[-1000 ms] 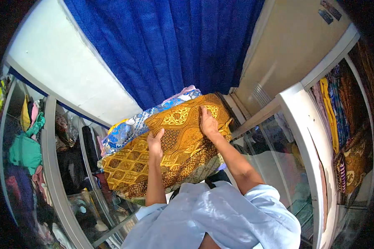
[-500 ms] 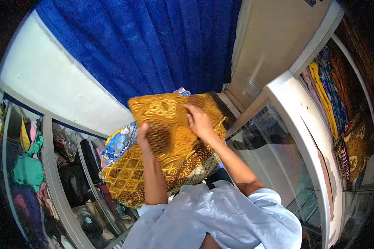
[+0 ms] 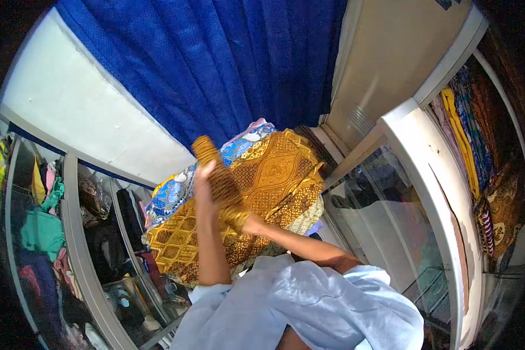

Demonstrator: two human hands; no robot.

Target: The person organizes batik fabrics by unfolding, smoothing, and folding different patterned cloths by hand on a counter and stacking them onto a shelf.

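Between my hands is a folded gold-and-brown patterned cloth (image 3: pixel 223 188), tilted up and seen mostly edge-on, a little blurred. My left hand (image 3: pixel 204 172) is closed on its left side, near the upper end. At the lower end my right hand (image 3: pixel 252 224) grips it, the fingers partly hidden behind the fabric. Beneath lies a spread gold batik cloth (image 3: pixel 280 172) with brown diamond and floral patterns. Blue-and-white patterned fabric (image 3: pixel 172 195) shows from under it at the left and along the far edge.
A blue curtain (image 3: pixel 216 64) hangs behind the cloth pile. Glass-fronted cabinets with clothes stand at the left, framed by a grey post (image 3: pixel 79 221). On the right, a white-framed glass cabinet (image 3: pixel 385 216) stands close to my right arm, with folded fabrics (image 3: pixel 458 143) beyond.
The folded cloth has turned from lying nearly flat to standing edge-on, toward the left. My right hand has moved down and left from its top onto its lower end.
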